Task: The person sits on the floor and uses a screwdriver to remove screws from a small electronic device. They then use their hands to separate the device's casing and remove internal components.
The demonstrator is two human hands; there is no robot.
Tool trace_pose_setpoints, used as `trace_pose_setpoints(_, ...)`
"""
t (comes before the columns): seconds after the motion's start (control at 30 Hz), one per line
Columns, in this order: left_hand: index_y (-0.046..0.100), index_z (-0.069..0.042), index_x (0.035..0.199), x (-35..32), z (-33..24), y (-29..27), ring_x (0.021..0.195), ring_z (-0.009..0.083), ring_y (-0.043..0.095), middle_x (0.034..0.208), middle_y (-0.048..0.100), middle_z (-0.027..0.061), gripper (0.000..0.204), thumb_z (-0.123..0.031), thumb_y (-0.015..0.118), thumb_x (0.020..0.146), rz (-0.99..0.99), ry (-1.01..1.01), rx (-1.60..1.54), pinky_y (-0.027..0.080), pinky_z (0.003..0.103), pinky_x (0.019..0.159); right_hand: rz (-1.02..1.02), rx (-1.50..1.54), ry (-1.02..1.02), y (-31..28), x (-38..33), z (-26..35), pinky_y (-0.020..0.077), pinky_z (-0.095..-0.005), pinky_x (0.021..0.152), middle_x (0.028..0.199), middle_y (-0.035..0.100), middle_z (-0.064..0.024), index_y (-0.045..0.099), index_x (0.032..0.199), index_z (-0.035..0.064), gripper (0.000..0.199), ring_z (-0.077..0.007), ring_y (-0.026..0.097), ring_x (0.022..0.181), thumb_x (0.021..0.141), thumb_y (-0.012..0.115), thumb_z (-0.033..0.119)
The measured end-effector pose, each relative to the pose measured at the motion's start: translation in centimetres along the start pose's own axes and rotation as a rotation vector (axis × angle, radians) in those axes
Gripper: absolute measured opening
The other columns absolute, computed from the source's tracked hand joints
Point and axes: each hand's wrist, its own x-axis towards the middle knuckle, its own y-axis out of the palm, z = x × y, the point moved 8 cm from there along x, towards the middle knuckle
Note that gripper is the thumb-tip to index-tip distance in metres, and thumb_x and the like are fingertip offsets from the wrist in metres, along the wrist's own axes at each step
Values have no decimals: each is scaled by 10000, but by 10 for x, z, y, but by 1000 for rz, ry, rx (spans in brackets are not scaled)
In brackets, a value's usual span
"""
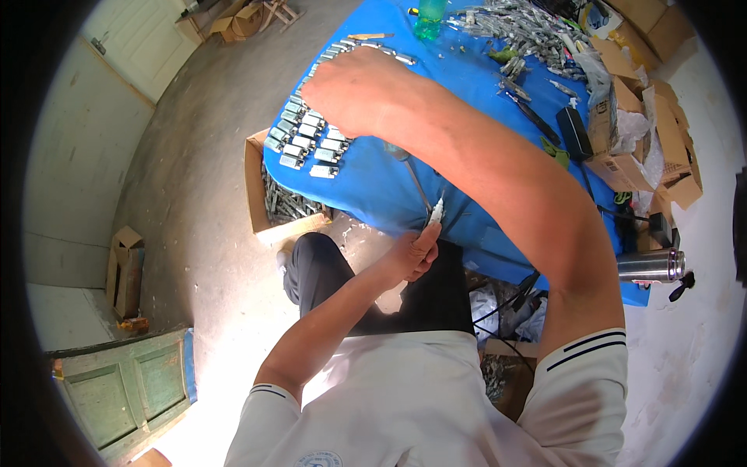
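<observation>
My right hand (pixel 359 89) reaches far across the blue table (pixel 436 101) and rests, palm down, over rows of small silver metal parts (pixel 307 140) at the table's left edge; what its fingers hold is hidden. My left hand (pixel 416 251) is at the table's near edge, closed around a small white tube (pixel 436 212) with its tip pointing up. A thin metal rod (pixel 416 179) lies on the table just above that hand.
A cardboard box (pixel 272 206) with several metal pieces sits on the floor left of the table. A pile of silver parts (pixel 529 31), a green bottle (pixel 429 19), a black box (pixel 574 132), cartons (pixel 654 132) and a steel flask (pixel 652 266) crowd the right side.
</observation>
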Motion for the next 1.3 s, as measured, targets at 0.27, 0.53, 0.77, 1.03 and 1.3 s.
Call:
trace_pose_setpoints(0.27, 428, -98, 673, 5, 7, -1, 386, 78, 228, 503, 281, -34, 638, -695, 451, 897, -75, 0, -14, 143, 254, 370, 22, 28, -137, 13, 19, 7, 551, -431, 668, 841, 697, -164, 698, 809, 26, 120, -329, 685, 810, 703, 657, 63)
trace_pose_setpoints(0.53, 439, -104, 673, -6, -3, 5, 433, 76, 209, 543, 287, -34, 583, -609, 383, 959, 8, -22, -42, 141, 250, 403, -144, 309, -122, 40, 41, -14, 516, -454, 642, 733, 661, -160, 658, 712, 35, 224, -354, 647, 694, 795, 652, 243)
trace_pose_setpoints(0.77, 443, -105, 666, -6, -3, 0, 434, 70, 228, 551, 303, -25, 573, -599, 414, 953, -56, 0, 3, 151, 236, 400, -581, 424, 100, 0, -21, -62, 446, -402, 537, 589, 584, -119, 607, 625, 53, 285, -301, 575, 548, 812, 647, 265)
trace_pose_setpoints(1.03, 442, -111, 670, -9, -2, -6, 416, 64, 232, 528, 272, -50, 567, -610, 443, 941, -137, 2, 115, 163, 236, 391, -932, 320, 306, -56, -156, -101, 398, -249, 485, 552, 588, -19, 678, 724, 39, 225, -68, 534, 507, 849, 715, 222)
trace_pose_setpoints(1.3, 429, -111, 672, -12, 3, -6, 411, 59, 182, 521, 242, -61, 568, -606, 431, 952, -122, -28, 21, 130, 243, 393, -1039, 476, 1022, -3, -275, -132, 414, -295, 533, 552, 579, -43, 632, 676, 3, 403, -107, 520, 534, 892, 653, 342)
